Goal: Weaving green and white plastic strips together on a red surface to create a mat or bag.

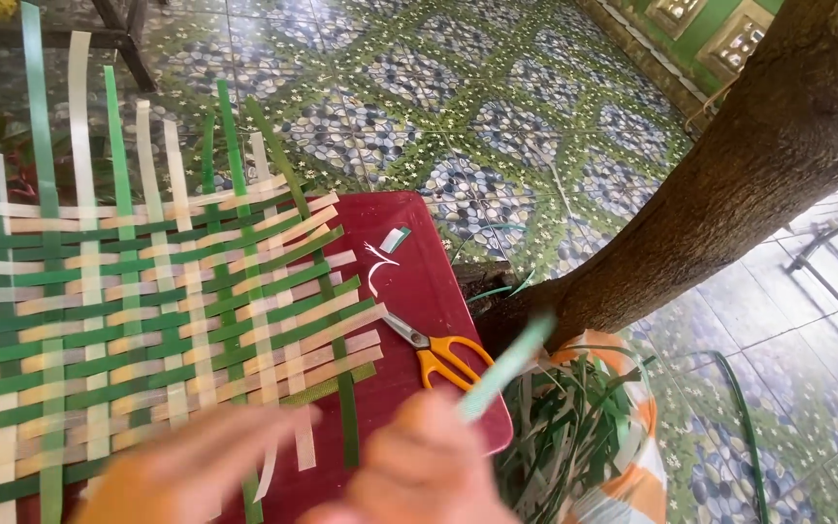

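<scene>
Pinching a pale green strip [504,369] in the right hand [419,471], the person is holding it near the red table's [419,272] front-right corner, left hand [181,475] spreading over the woven mat [147,320]; keeping the strip flat would aid weaving.

1. Only the two hands show, both at the bottom edge of the head view, and both are smeared by motion blur.
2. Left hand [186,471]: bare, no glove. Fingers read as long soft streaks with no clean outlines.
3. Right hand [424,466]: bare, no glove. It reads as a rounded blurred mass, knuckles not separable.
4. No ring, watch, bracelet or strap is discernible on either hand, though the blur is too heavy to be sure of small items.
5. No sleeve or cuff in frame; the wrists are cut off by the lower edge, so clothing can't be told.
</scene>
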